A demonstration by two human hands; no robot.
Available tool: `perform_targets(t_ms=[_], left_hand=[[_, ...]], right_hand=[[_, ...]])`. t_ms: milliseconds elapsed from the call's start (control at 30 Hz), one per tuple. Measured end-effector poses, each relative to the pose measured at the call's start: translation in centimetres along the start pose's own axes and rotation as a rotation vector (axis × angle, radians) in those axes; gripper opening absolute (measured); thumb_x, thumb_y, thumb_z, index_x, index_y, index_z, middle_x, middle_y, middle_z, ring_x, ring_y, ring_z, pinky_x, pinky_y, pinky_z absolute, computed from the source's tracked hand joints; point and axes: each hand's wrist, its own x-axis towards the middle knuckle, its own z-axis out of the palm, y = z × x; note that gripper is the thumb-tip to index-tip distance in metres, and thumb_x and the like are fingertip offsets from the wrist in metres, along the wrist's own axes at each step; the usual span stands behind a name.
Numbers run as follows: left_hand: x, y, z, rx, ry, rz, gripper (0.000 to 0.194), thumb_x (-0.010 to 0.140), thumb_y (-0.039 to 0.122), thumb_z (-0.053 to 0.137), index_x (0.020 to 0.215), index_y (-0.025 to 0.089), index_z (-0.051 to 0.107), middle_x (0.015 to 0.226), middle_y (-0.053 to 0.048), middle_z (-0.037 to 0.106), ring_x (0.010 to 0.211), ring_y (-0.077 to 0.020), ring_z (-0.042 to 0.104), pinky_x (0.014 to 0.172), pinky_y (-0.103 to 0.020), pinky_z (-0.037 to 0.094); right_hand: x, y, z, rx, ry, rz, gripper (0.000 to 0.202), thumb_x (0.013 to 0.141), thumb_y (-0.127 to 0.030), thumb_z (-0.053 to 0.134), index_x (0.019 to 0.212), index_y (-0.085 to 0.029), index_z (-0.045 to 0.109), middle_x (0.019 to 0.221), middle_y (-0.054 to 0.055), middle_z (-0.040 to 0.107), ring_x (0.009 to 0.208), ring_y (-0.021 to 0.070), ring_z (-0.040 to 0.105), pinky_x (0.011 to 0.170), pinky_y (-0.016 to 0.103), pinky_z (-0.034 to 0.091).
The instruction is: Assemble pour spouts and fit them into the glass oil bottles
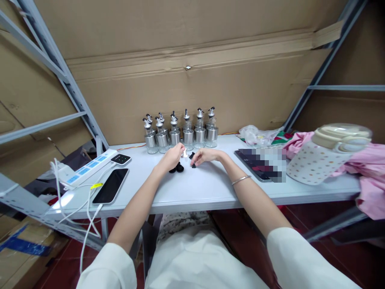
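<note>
My left hand (172, 157) is closed in a pinch, with a small silvery-white piece (185, 153) at its fingertips. Round black caps (179, 167) lie on the table just under that hand. To the right, my right hand (207, 155) reaches down with its fingers bent together around a small black part (193, 165). Another black piece (191, 155) lies close to its fingers. Behind both hands stand several glass bottles with steel sleeves (188, 137), each upright and topped with a pourer spout.
A phone (110, 186), a small black device (120, 159) and a power strip (90, 168) with white cables occupy the left. On the right are a tablet-like device (252, 164), a dotted tumbler (319, 158), pink cloth (371, 188) and a plastic bag (259, 135). Cardboard (192, 88) backs the table.
</note>
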Motion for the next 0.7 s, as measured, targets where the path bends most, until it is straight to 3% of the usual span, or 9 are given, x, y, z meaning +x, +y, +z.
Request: perform_targets(t_ms=[200, 400, 700], left_hand=[[0.0, -0.2, 0.0, -0.007, -0.009, -0.009, 0.023, 0.096, 0.033, 0.027, 0.093, 0.02, 0.046, 0.076, -0.001, 0.056, 0.07, -0.0156, 0.052, 0.07, -0.028, 0.042], [0.1, -0.4, 0.2, -0.034, -0.002, 0.009, 0.022, 0.096, 0.032, 0.027, 0.092, 0.02, 0.045, 0.08, -0.002, 0.057, 0.072, -0.0155, 0.054, 0.071, -0.027, 0.04], [0.0, -0.6, 0.6, -0.015, -0.027, 0.032, 0.026, 0.096, 0.035, 0.026, 0.094, 0.02, 0.047, 0.079, -0.002, 0.057, 0.071, -0.0165, 0.054, 0.07, -0.028, 0.041]], right_hand=[[0.1, -0.1, 0.1, 0.005, 0.022, 0.01, 0.041, 0.052, -0.042, 0.081, 0.083, -0.016, 0.077, 0.075, 0.003, 0.071, 0.07, 0.0126, 0.058, 0.071, 0.024, 0.044], [-0.1, -0.7, 0.1, 0.091, 0.167, 0.079, 0.031, 0.049, -0.031, 0.082, 0.074, -0.015, 0.074, 0.068, 0.0, 0.068, 0.065, 0.011, 0.056, 0.066, 0.025, 0.043], [-0.6, -3.1, 0.9, 0.491, 0.378, -0.079, 0.03, 0.066, -0.03, 0.073, 0.091, -0.014, 0.071, 0.075, 0.001, 0.065, 0.073, 0.0107, 0.058, 0.076, 0.029, 0.047]])
